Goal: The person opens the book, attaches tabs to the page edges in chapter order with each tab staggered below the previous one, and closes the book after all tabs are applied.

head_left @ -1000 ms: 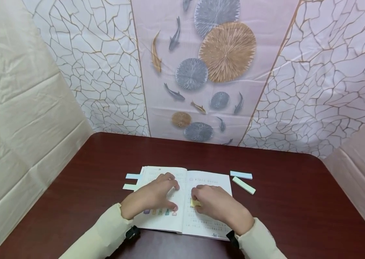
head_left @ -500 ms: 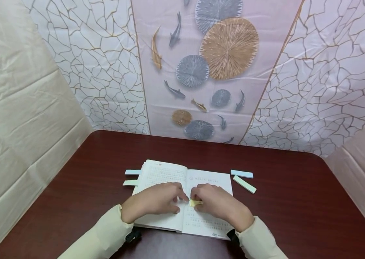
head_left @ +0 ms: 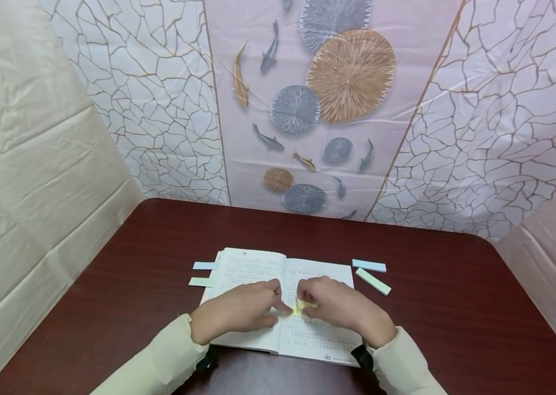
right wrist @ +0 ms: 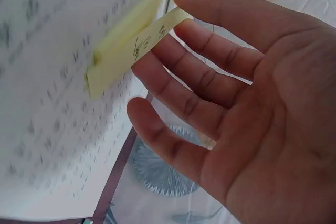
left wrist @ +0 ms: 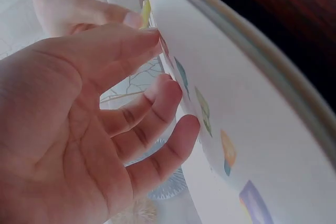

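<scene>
An open book (head_left: 253,269) lies on the dark table with printed text on its pages. On its right page is a yellow sticky note strip (head_left: 299,308). My right hand (head_left: 344,307) pinches one pale, marked end of the strip (right wrist: 142,48) between thumb and fingers, lifted off the page in the right wrist view. Beside it, the left hand (head_left: 236,310) reaches across the gutter. Its index fingertip touches the strip's left end, while the other fingers bend loosely over the left page. Small coloured pictures (left wrist: 202,103) show on that page in the left wrist view.
A blue sticky tab (head_left: 204,265) and a green one (head_left: 200,282) stick out from the book's left edge. Right of the book lie a blue strip (head_left: 369,265) and a green strip (head_left: 373,281). Patterned cloth (head_left: 302,164) hangs behind the table (head_left: 446,307).
My left hand has moved right, from over the left page to the yellow strip. The right hand has shifted slightly right, still pinching the strip, and more yellow shows between the hands.
</scene>
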### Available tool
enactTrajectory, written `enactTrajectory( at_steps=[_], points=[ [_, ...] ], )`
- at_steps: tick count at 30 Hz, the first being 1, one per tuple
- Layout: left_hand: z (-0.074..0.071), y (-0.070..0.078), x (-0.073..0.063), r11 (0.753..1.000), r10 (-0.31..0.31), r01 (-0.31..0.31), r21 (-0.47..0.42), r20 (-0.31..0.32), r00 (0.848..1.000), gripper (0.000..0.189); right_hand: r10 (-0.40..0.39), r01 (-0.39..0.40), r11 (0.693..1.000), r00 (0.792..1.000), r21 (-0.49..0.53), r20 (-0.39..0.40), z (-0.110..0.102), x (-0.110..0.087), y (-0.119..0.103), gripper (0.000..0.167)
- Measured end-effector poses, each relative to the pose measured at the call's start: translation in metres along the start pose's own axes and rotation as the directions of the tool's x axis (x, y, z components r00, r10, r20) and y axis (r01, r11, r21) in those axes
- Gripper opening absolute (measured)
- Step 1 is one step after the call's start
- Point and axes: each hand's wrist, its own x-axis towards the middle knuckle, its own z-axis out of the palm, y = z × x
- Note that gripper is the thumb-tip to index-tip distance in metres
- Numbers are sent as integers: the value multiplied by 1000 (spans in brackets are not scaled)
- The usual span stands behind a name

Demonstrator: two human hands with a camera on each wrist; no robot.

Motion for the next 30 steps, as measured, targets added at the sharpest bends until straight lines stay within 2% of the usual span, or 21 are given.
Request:
enactTrajectory(
  at_steps=[6, 11, 14, 18, 21, 24, 30],
  points=[
    [4, 0, 3, 1000, -15, 15, -10, 9, 1000, 31, -8, 13, 996, 998, 84, -54, -14, -6, 17, 15],
    [6, 5, 13, 1000, 10, -10, 27, 2, 1000, 30, 93, -70, 979, 989, 190, -113, -26, -21, 38, 16],
    [5, 8, 18, 999, 24, -24, 27, -2, 1000, 30, 168, -130, 944, 981, 305, -101, -27, -34, 49, 17],
    [3, 10, 16, 1000, 1, -1, 22, 0, 1000, 29, 214, -169, 885, 975, 433, -58, -21, -49, 62, 15],
    [3, 10, 12, 1000, -18, 18, 22, -4, 1000, 29, 250, -197, 862, 967, 467, -53, -16, -58, 69, 14],
    [4, 9, 8, 999, -22, 22, 29, -8, 1000, 29, 302, -238, 825, 952, 512, -45, -12, -66, 74, 12],
    [7, 9, 2, 998, -31, 32, 55, -32, 999, 26, 345, -291, 713, 938, 638, 43, -3, -78, 81, 15]
  ],
)
